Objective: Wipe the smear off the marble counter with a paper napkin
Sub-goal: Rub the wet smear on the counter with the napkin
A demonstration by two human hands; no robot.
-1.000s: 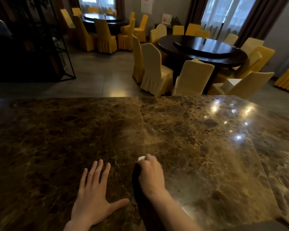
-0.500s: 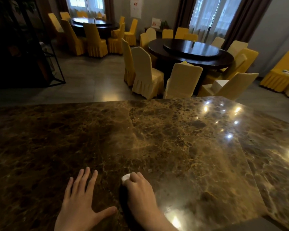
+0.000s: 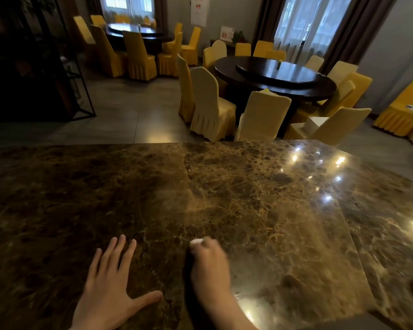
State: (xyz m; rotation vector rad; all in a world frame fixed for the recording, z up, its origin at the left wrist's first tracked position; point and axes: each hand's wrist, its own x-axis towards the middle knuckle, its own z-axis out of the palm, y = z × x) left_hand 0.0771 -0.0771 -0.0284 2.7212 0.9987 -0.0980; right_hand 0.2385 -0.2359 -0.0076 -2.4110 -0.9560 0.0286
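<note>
A brown veined marble counter (image 3: 260, 206) fills the lower half of the head view. My right hand (image 3: 209, 265) is closed over a small white paper napkin (image 3: 196, 242), of which only a corner peeks out past the fingertips, pressed to the stone near the front middle. The hand is motion-blurred. My left hand (image 3: 110, 284) lies flat on the counter to the left, fingers spread, holding nothing. A paler, hazy patch of the surface (image 3: 224, 210) lies just beyond the napkin; I cannot tell the smear from glare.
The counter's far edge (image 3: 153, 144) runs across the middle of the view, its right front corner near the lower right. Beyond it stand a dark round dining table (image 3: 274, 75) ringed by yellow-covered chairs (image 3: 210, 106) and a black metal shelf (image 3: 76, 75) at left.
My right hand with the napkin slid toward me and slightly left, then back forward a little. The left hand stayed flat. My head shifted, moving the view.
</note>
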